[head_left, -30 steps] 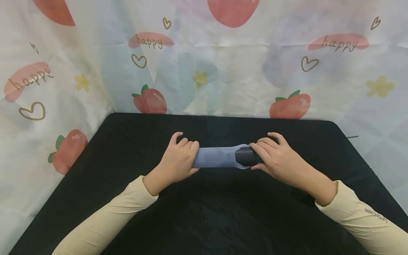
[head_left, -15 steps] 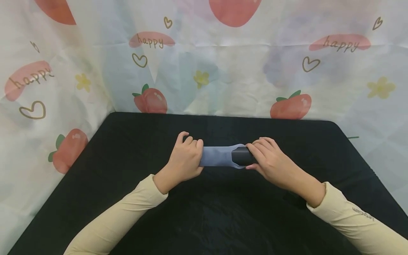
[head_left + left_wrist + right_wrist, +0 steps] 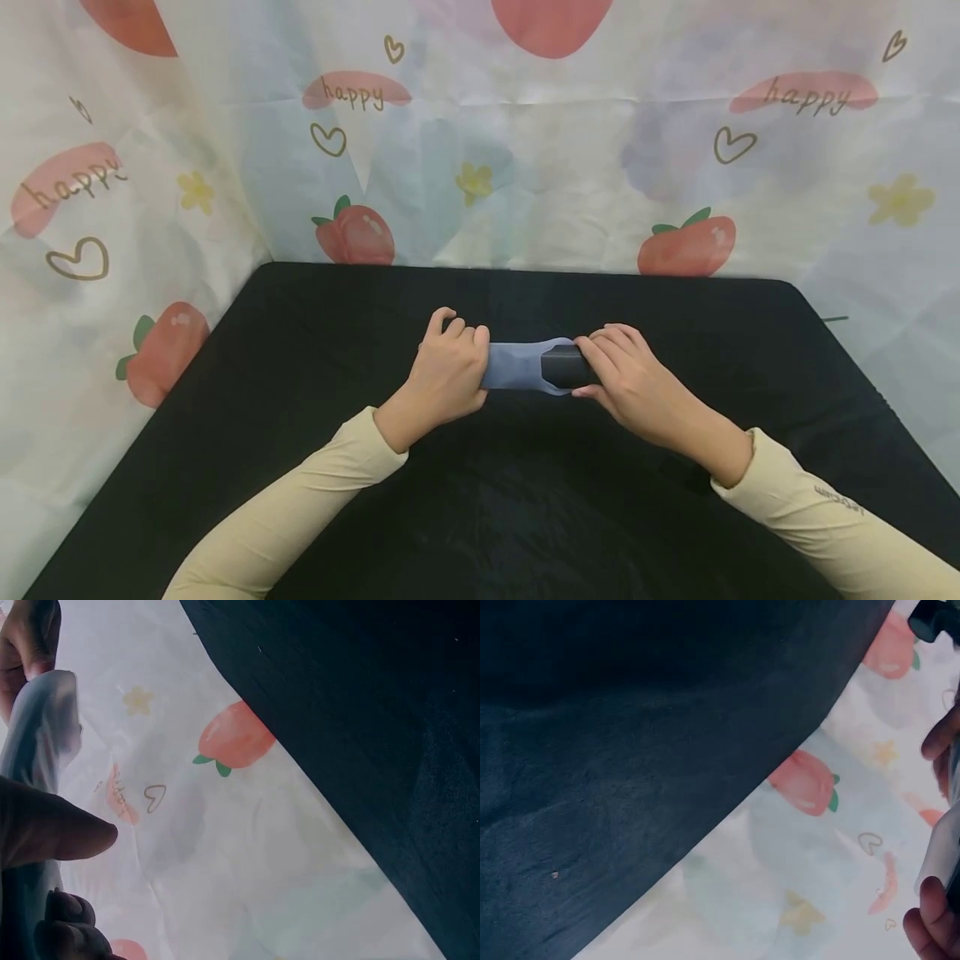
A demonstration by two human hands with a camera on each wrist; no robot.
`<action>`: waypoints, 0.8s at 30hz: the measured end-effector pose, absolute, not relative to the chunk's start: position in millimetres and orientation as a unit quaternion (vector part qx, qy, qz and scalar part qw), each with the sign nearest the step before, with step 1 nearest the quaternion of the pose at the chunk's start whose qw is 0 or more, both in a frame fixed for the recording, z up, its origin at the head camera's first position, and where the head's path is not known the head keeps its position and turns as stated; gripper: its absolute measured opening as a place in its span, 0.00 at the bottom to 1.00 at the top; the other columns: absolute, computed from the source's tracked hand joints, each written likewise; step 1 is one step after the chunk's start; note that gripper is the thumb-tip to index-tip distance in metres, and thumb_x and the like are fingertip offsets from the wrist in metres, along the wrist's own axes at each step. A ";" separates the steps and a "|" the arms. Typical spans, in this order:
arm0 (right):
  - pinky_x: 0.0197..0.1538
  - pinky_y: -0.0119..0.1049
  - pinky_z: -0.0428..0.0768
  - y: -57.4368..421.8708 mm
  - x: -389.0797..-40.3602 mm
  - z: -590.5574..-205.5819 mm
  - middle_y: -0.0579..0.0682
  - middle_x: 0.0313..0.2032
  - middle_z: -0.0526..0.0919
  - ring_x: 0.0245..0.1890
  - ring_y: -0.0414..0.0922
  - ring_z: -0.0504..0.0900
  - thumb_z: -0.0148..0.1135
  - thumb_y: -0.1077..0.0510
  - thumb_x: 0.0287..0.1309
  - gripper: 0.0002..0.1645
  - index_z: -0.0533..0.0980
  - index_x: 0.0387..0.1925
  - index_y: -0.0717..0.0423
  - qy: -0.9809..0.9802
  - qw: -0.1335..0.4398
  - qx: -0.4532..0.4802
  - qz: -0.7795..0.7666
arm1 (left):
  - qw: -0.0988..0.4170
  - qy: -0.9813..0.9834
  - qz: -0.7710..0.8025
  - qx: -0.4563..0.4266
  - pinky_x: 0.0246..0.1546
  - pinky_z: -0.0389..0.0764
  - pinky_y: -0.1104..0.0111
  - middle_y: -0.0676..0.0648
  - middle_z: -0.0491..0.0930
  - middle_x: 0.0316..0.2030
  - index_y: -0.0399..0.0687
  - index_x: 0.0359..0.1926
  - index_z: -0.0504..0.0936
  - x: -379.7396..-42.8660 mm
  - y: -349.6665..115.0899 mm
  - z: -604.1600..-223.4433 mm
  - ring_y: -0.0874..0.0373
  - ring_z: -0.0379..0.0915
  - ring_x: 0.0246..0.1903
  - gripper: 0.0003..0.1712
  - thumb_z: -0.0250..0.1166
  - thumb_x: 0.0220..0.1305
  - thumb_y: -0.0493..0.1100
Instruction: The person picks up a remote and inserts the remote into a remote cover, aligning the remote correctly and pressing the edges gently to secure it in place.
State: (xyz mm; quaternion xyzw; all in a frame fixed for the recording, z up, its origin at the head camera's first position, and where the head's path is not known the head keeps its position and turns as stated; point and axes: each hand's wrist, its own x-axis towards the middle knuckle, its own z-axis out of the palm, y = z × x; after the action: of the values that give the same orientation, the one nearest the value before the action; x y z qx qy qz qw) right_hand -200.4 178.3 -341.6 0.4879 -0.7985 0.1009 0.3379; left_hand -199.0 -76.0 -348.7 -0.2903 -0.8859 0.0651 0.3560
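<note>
A long blue-grey object with a black section [image 3: 567, 367] at its right end is held level above the table; its exact kind I cannot tell. The blue-grey part [image 3: 513, 366] flares around the black one like a sleeve. My left hand [image 3: 448, 371] grips the blue-grey part, its fingers and thumb round it. My right hand [image 3: 637, 375] holds the black end between fingers and thumb. In the left wrist view, the object's glossy rounded side [image 3: 49, 724] shows above my left thumb [image 3: 64, 832]. The right wrist view catches only a pale edge [image 3: 939, 851] of it beside fingertips.
Beneath both hands lies a table under a black cloth [image 3: 495, 500]. A light curtain [image 3: 555, 183] printed with fruit, hearts and flowers stands behind the table and along its left and right sides.
My left hand has moved right and my right hand slightly left, so they are closer together. Less of the blue-grey part shows between them; both hands keep their hold.
</note>
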 end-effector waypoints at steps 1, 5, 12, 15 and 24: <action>0.50 0.53 0.71 177.7 -200.2 -341.4 0.60 0.33 0.79 0.39 0.55 0.75 0.36 0.42 0.70 0.36 0.72 0.44 0.73 -0.797 0.340 0.488 0.103 | 0.356 -0.886 0.063 -0.291 0.50 0.69 0.56 0.50 0.73 0.15 0.46 0.21 0.70 -199.4 -75.3 -348.8 0.56 0.69 0.21 0.13 0.65 0.37 0.45; 0.50 0.54 0.71 175.6 -198.8 -340.7 0.60 0.33 0.79 0.38 0.55 0.76 0.37 0.42 0.70 0.35 0.72 0.44 0.73 -0.795 0.343 0.490 0.105 | 0.346 -0.890 0.061 -0.292 0.50 0.69 0.57 0.50 0.73 0.15 0.46 0.21 0.70 -199.2 -74.7 -349.6 0.56 0.69 0.21 0.14 0.66 0.37 0.46; 0.52 0.59 0.68 176.1 -197.9 -325.7 0.57 0.32 0.79 0.38 0.54 0.76 0.29 0.34 0.68 0.42 0.76 0.41 0.66 -0.819 0.328 0.469 0.034 | 0.343 -0.891 0.071 -0.290 0.49 0.69 0.56 0.50 0.74 0.16 0.47 0.22 0.70 -198.0 -77.3 -346.1 0.55 0.70 0.22 0.17 0.69 0.35 0.48; 0.52 0.62 0.66 177.4 -200.6 -311.7 0.54 0.32 0.78 0.40 0.54 0.74 0.30 0.34 0.68 0.39 0.78 0.40 0.61 -0.823 0.326 0.464 0.029 | 0.347 -0.887 0.078 -0.295 0.48 0.69 0.56 0.49 0.76 0.17 0.46 0.23 0.71 -198.3 -77.8 -342.8 0.54 0.71 0.23 0.20 0.71 0.34 0.51; 0.50 0.52 0.70 174.5 -219.8 -297.6 0.49 0.32 0.76 0.38 0.50 0.74 0.75 0.62 0.38 0.16 0.82 0.34 0.52 -0.774 0.300 0.557 0.027 | 0.359 -0.866 0.089 -0.336 0.50 0.69 0.55 0.50 0.76 0.18 0.46 0.25 0.72 -199.3 -79.1 -341.5 0.54 0.72 0.26 0.19 0.70 0.33 0.49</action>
State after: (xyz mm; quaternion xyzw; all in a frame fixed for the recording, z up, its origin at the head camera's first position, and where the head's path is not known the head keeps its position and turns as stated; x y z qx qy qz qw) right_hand -219.8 174.5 -297.6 0.5565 -0.7745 0.0269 0.2996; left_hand -199.3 -79.1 -341.5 -0.3358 -0.8662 0.0886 0.3594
